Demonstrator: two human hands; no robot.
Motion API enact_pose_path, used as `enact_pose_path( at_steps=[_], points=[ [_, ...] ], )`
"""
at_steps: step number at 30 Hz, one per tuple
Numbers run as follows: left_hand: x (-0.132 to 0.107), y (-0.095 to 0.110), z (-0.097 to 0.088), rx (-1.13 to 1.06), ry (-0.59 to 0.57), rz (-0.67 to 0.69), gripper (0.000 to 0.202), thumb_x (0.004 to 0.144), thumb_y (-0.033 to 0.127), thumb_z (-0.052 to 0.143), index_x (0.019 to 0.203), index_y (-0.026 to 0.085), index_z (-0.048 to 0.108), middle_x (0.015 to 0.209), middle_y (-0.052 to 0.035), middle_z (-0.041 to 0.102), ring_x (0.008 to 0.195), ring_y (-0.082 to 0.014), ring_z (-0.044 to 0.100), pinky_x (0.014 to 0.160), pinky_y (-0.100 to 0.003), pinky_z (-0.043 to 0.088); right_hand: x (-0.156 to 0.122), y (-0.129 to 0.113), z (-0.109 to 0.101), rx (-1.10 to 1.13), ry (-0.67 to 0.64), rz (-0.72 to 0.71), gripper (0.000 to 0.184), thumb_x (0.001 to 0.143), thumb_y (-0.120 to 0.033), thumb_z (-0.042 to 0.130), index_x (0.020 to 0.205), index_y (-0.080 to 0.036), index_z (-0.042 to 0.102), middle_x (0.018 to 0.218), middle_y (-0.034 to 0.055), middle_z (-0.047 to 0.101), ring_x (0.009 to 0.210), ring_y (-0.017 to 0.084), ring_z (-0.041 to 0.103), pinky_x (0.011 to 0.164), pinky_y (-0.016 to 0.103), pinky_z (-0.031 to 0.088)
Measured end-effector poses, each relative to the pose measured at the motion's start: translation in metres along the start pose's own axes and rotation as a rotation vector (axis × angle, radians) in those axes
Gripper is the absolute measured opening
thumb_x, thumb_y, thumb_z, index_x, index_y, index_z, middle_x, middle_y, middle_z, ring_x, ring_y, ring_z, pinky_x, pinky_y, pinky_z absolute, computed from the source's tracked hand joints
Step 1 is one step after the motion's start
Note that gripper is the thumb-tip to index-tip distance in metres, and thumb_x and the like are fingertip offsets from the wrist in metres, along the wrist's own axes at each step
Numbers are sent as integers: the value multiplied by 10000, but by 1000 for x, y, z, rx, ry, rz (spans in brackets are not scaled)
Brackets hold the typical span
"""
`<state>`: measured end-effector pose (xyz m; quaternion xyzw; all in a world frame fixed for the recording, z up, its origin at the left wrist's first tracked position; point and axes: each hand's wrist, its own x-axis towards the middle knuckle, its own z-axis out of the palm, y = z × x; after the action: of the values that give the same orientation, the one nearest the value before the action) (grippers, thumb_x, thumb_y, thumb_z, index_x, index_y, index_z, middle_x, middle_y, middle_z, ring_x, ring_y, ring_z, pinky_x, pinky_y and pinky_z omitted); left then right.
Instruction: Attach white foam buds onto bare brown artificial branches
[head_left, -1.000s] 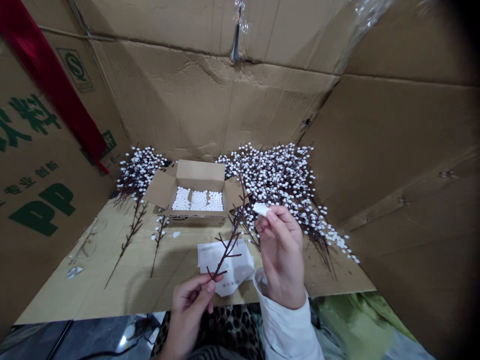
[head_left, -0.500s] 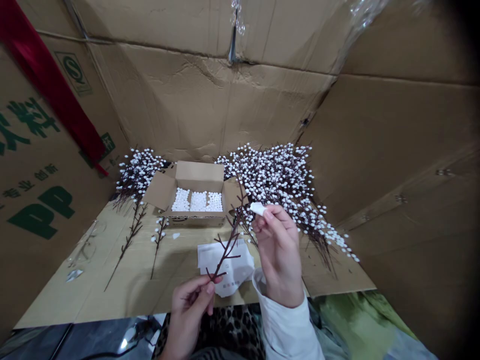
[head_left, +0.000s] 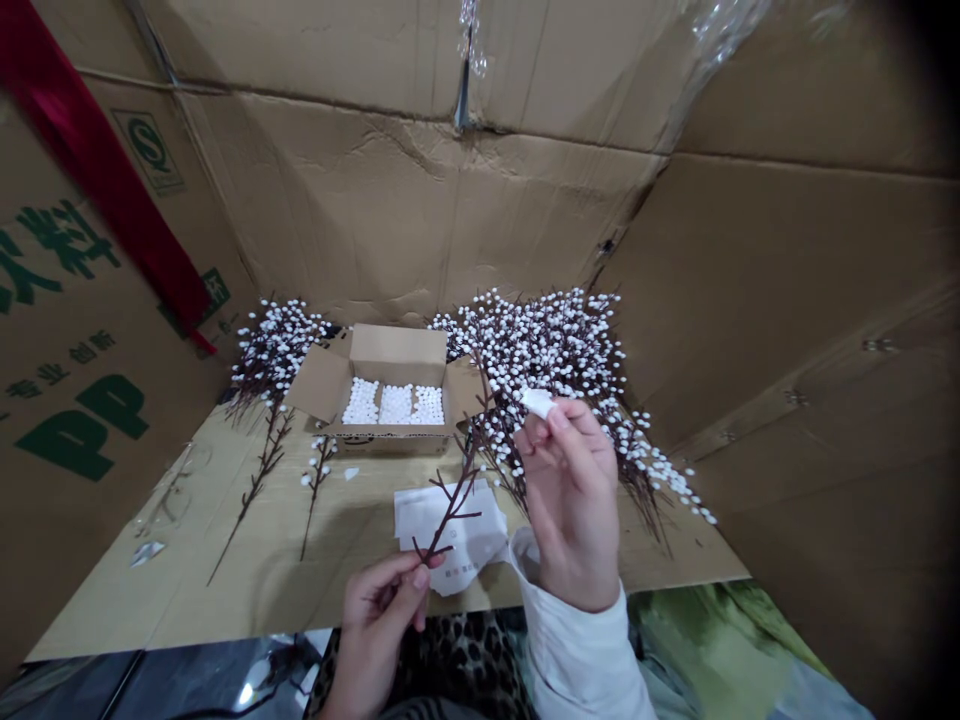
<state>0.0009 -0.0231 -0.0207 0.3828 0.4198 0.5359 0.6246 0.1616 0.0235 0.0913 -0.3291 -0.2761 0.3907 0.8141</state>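
Note:
My left hand (head_left: 386,610) pinches the lower end of a bare brown artificial branch (head_left: 452,505), which slants up and to the right with short side twigs. Between thumb and fingers of my right hand (head_left: 574,490) is a small piece of white paper (head_left: 538,403), held up to the right of the branch. Below the branch lies a torn white paper sheet (head_left: 480,535) with some print. Behind it stands an open cardboard box (head_left: 394,443), its inside divided into sections of small white balls (head_left: 396,404).
A large pile of white-berried branches (head_left: 540,345) lies at the back right, a smaller bunch (head_left: 277,340) at the back left. On the left are a bare branch (head_left: 255,485), a partly berried one (head_left: 316,490) and a paper scrap (head_left: 148,552). Cardboard walls (head_left: 345,200) surround the table.
My right hand has moved slightly right and up with the white paper piece, away from the branch. My left hand and the branch stay nearly in place.

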Motion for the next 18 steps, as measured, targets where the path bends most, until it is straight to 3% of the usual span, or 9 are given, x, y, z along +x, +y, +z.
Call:
enact_pose_path(
  at_steps=[5, 18],
  points=[
    [2, 0, -1, 17, -31, -12, 241, 680, 423, 780, 751, 193, 796, 719, -76, 775, 400, -66, 486, 425, -168, 434, 2, -2, 8, -106, -17, -69, 57, 728, -237, 733, 748, -223, 682, 701, -37, 578, 620, 83, 474, 598, 212, 391],
    [2, 1, 2, -7, 6, 6, 268, 647, 440, 796, 748, 192, 790, 738, -100, 782, 383, -83, 492, 403, -192, 445, 6, 0, 7, -125, -20, -49, 78, 717, -250, 726, 750, -217, 663, 663, -42, 542, 571, 80, 446, 548, 213, 374]
  ],
)
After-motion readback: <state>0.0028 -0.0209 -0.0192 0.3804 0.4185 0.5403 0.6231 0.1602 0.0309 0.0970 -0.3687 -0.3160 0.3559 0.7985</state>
